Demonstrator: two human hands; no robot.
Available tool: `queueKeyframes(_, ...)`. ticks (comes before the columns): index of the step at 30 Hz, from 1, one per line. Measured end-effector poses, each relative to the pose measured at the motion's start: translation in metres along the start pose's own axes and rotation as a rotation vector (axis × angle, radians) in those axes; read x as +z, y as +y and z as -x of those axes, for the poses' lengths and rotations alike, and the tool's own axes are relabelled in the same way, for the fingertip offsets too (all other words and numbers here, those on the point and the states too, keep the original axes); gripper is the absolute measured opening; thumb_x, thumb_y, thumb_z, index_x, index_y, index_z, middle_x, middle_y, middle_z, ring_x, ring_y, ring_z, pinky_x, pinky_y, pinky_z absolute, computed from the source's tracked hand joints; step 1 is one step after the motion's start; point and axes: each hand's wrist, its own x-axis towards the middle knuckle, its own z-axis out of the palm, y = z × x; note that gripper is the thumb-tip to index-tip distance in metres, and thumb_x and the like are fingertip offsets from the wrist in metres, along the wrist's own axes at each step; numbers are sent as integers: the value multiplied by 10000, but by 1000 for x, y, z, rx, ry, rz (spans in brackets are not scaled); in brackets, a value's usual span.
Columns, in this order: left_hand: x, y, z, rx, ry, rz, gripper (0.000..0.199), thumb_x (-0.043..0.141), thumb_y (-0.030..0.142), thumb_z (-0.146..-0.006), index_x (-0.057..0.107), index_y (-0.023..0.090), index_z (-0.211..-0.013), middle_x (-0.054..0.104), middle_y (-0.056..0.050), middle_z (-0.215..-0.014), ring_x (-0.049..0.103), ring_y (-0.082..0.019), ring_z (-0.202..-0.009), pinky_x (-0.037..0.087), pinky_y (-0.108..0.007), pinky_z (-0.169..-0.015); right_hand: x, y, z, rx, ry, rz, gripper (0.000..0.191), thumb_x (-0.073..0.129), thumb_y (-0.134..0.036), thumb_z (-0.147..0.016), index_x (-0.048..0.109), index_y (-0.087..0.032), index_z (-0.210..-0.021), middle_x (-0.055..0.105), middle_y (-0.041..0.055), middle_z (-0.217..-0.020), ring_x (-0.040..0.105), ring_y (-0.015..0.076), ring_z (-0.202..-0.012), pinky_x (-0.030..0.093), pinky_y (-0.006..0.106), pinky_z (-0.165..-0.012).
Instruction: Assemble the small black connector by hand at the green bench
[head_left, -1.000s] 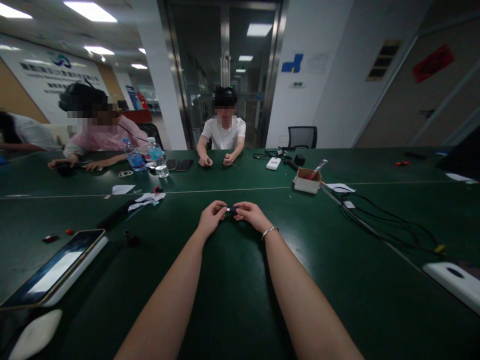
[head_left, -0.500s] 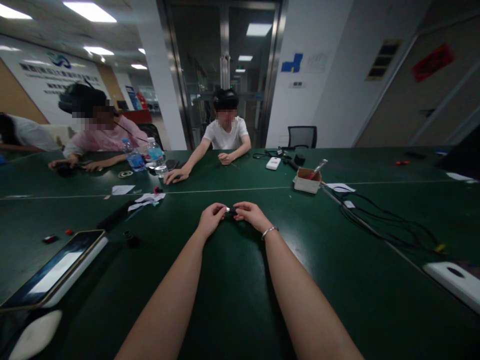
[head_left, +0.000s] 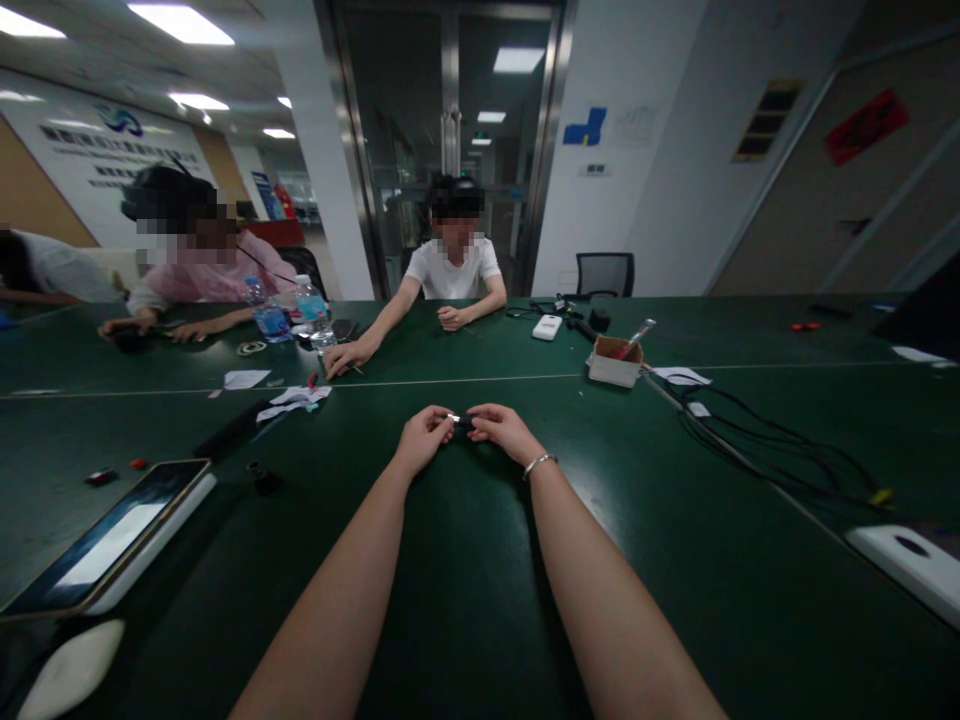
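Note:
Between my two hands, just above the green table [head_left: 465, 560], is a small dark object with a shiny silver part [head_left: 455, 419]. My left hand [head_left: 424, 438] pinches its silver end between thumb and fingertips. At the dark end, my right hand [head_left: 504, 430] is closed in a similar pinch, with a silver bracelet [head_left: 540, 464] on the wrist. The fingers cover much of the object, so its exact kind cannot be made out. To the left of my hands stands a small black cylindrical piece [head_left: 262, 480].
A phone [head_left: 120, 540] on a white block and a white mouse-shaped thing [head_left: 71, 670] lie at left. Crumpled paper [head_left: 296, 402], bottles [head_left: 311, 308], a small box [head_left: 615, 362] and black cables [head_left: 780, 450] are farther off. A person in white [head_left: 454, 270] sits opposite.
My hands keep nearly the same place and grip; the silver part has turned slightly. The person opposite has moved an outstretched hand a little nearer to the paper scraps.

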Motion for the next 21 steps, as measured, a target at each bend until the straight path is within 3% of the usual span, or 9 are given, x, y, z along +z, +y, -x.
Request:
queueKeyframes(5,0,-7,-5,18,47,-19,323,654,427,-712,647,151,-878,653,-45,-759,610,-143,-680,504,-270,-620,1,-1,1,2,4,9,189,658,-100,-751,649,-127,-938,687,50,-760,681,128,-648,567,235,-641)
queueKeyframes(9,0,-8,-5,71,44,-32,310,658,393,-709,637,182,-934,654,-46,-864,617,-151,-751,509,-259,-623,1,0,1,-5,-4,6,198,664,-102,-744,649,-127,-940,684,36,-738,679,118,-641,564,211,-621)
queueKeyframes(16,1,-5,-4,32,45,-57,330,605,476,-731,638,174,-860,620,-10,-714,572,-123,-628,478,-246,-585,2,-1,1,3,-13,2,200,666,-94,-743,649,-126,-940,686,37,-747,674,112,-637,563,201,-610)
queueKeyframes(21,0,1,0,30,20,-98,313,620,427,-729,653,174,-910,640,-30,-764,595,-142,-682,491,-266,-614,1,-1,1,-10,-14,-5,192,662,-100,-746,649,-134,-934,686,40,-758,678,120,-643,564,207,-608)
